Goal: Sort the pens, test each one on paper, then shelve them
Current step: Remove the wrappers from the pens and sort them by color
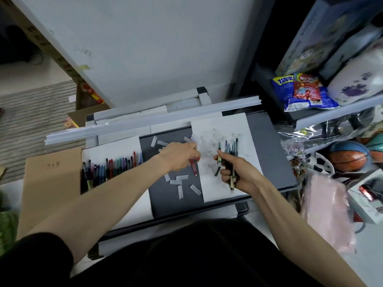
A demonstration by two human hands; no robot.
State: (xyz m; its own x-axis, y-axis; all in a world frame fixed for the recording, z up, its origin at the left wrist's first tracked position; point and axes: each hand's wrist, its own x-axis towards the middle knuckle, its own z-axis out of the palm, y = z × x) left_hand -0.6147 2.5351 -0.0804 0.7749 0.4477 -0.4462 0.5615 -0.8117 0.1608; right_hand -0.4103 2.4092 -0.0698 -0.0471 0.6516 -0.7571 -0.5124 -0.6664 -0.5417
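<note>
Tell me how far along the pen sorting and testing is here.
Done: a row of pens lies on the left sheet, and caps litter the tray. In hand: the left hand holds a red pen at the scribbled test sheet; the right hand grips a bundle. Left: probably testing that bundle, then shelving everything.

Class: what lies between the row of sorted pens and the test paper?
In the head view, loose clear caps lie scattered on the dark mat, and the left hand, gripping a red pen, reaches across.
</note>
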